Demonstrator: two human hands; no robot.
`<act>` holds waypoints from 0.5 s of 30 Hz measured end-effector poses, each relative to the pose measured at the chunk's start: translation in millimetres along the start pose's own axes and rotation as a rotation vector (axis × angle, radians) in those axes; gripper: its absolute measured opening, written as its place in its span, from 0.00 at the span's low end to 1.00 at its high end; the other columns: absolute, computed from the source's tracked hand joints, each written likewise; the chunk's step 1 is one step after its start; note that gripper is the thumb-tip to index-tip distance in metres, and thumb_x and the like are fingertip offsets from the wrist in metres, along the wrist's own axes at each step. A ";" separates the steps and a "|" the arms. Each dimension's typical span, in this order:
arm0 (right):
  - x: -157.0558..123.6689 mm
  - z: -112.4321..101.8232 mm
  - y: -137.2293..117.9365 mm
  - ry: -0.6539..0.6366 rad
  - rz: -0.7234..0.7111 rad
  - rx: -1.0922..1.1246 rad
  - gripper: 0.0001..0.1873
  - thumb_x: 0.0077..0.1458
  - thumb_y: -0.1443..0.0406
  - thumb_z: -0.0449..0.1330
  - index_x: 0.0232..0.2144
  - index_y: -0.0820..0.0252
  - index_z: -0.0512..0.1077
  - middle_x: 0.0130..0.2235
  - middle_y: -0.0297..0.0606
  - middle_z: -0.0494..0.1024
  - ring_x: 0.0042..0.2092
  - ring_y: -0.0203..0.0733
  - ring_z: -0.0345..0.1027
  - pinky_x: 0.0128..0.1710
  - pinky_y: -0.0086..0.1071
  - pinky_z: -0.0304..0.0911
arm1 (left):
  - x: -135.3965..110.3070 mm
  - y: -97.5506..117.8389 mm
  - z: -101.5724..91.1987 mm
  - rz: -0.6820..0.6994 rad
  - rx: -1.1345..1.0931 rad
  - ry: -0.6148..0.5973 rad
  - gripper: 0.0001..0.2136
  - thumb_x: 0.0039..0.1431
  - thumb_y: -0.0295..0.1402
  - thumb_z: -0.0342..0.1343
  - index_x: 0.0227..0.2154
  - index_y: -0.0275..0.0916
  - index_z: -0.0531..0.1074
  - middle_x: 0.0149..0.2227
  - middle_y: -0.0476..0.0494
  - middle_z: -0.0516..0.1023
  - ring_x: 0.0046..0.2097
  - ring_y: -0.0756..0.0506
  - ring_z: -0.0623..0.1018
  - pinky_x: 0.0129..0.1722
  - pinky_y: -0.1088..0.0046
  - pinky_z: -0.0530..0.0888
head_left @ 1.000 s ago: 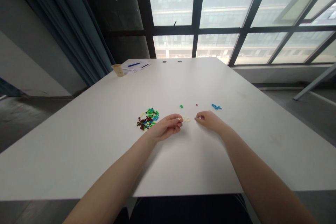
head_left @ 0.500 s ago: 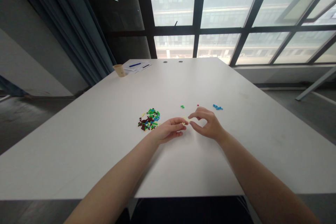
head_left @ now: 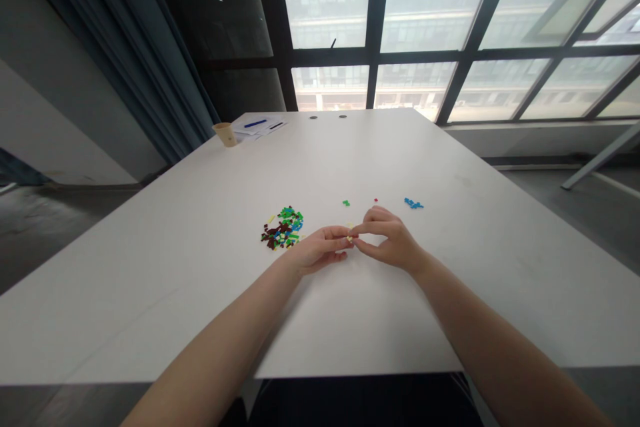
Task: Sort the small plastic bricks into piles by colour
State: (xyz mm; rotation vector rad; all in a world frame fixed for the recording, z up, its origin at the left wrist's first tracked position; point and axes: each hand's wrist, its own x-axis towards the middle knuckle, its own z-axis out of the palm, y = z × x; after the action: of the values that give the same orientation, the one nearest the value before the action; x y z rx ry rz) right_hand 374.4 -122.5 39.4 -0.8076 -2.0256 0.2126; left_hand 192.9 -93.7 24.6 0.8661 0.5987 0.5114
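Change: right hand has moved in leftwards to meet the left hand, so both now work on one piece
Head view, left hand: thumb and forefinger pinched on the yellow piece, low over the table
Head view, right hand: fingertips closed on the same yellow piece from the other side
Yellow piece: between the two hands, touching both
Nearby: mixed pile just left of the left hand; green piece, red piece and blue pieces lie beyond the hands, untouched
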 end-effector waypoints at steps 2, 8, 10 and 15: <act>-0.2 0.5 0.2 0.004 -0.005 0.007 0.05 0.49 0.67 0.58 0.31 0.58 0.74 0.24 0.32 0.64 0.29 0.34 0.59 0.31 0.30 0.57 | 0.0 0.3 0.0 0.000 0.008 0.007 0.10 0.40 0.29 0.65 0.28 0.36 0.74 0.28 0.50 0.70 0.31 0.55 0.68 0.32 0.79 0.63; -0.3 2.0 0.5 0.013 -0.011 0.038 0.05 0.50 0.66 0.59 0.29 0.58 0.75 0.23 0.32 0.64 0.28 0.33 0.59 0.31 0.30 0.57 | -0.6 1.0 0.5 0.008 0.007 0.009 0.12 0.39 0.31 0.65 0.30 0.37 0.73 0.29 0.50 0.70 0.32 0.55 0.68 0.32 0.80 0.64; 0.0 2.0 0.2 0.022 -0.007 0.044 0.05 0.50 0.66 0.59 0.29 0.58 0.75 0.23 0.32 0.64 0.28 0.33 0.59 0.31 0.30 0.58 | -0.5 1.1 0.6 0.016 0.008 0.010 0.12 0.40 0.31 0.65 0.31 0.38 0.73 0.30 0.51 0.69 0.32 0.56 0.68 0.31 0.80 0.64; 0.8 -0.8 -1.6 0.086 -0.020 0.012 0.04 0.50 0.67 0.59 0.29 0.58 0.74 0.23 0.32 0.65 0.28 0.33 0.59 0.32 0.31 0.58 | 1.0 0.7 -1.1 0.022 0.031 0.058 0.12 0.40 0.28 0.65 0.31 0.39 0.71 0.28 0.52 0.68 0.30 0.56 0.67 0.29 0.81 0.63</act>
State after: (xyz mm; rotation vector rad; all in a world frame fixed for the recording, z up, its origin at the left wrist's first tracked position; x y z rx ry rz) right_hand 374.0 -123.4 41.1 -0.7761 -1.9490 0.1762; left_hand 192.8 -92.1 24.3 0.8904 0.6521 0.5498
